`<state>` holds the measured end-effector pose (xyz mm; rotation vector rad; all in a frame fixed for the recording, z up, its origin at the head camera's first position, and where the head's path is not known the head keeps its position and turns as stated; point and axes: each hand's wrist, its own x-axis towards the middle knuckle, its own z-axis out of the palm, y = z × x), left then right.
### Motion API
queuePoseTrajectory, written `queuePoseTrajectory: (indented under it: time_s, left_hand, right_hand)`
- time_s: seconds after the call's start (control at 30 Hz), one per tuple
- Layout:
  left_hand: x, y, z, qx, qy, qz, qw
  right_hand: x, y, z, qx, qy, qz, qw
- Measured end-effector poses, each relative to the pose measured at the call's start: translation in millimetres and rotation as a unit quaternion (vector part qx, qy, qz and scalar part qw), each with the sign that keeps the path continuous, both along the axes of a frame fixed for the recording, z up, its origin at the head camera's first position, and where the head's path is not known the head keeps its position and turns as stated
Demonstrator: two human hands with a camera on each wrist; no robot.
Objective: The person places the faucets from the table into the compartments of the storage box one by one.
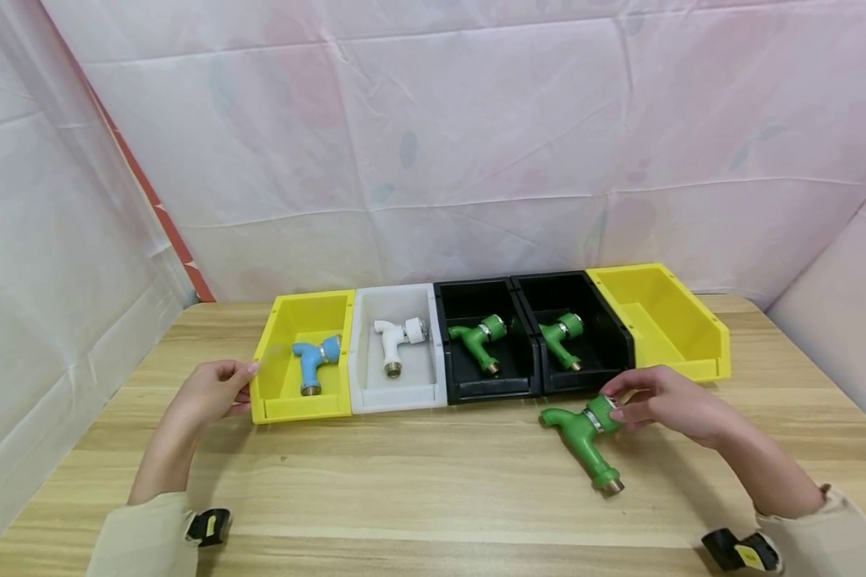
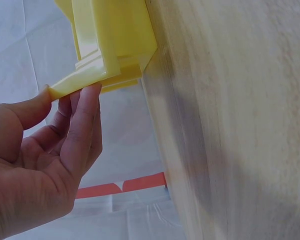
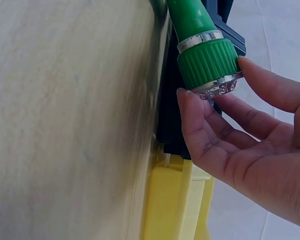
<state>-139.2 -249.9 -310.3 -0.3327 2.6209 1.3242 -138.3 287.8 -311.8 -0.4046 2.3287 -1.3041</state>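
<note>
With thumb and fingers, my left hand point(image 1: 212, 390) pinches the side rim of the leftmost yellow bin point(image 1: 260, 409); the left wrist view shows this grip on the bin's edge point(image 2: 82, 80). A blue tap point(image 1: 312, 365) lies inside that bin. My right hand point(image 1: 667, 403) holds a green tap point(image 1: 583, 441) by its ribbed knob point(image 3: 208, 62), between thumb and fingertips. This tap is in front of the right black bin point(image 1: 592, 320), its brass-coloured threaded end pointing toward the front. Whether it touches the table is hard to tell.
A white bin point(image 1: 361, 401) holding a white tap point(image 1: 397, 340) adjoins the left yellow bin. The left black bin point(image 1: 491, 393) and the right one each contain a green tap point(image 1: 482, 340). Another yellow bin point(image 1: 681, 369) ends the row. Behind the wooden table point(image 1: 375, 497) hangs pale cloth point(image 1: 476, 144).
</note>
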Motion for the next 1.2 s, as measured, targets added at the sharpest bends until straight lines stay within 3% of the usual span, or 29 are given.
queuePoseTrajectory:
  time_s: [0.73, 1.03, 1.2]
  left_hand:
    - [3.2, 1.6, -0.4, 0.005, -0.002, 0.005, 1.0000]
    - [2.6, 1.3, -0.5, 0.005, -0.002, 0.003, 1.0000]
    - [2.8, 1.1, -0.5, 0.004, -0.004, 0.004, 1.0000]
  right_hand:
    - [2.7, 24.6, 14.1, 0.022, 0.067, 0.000, 0.9975]
    - [4.0, 37.4, 23.6, 0.051, 0.067, -0.027, 0.9961]
    - [4.4, 43.2, 25.4, 0.055, 0.094, -0.040, 0.9933]
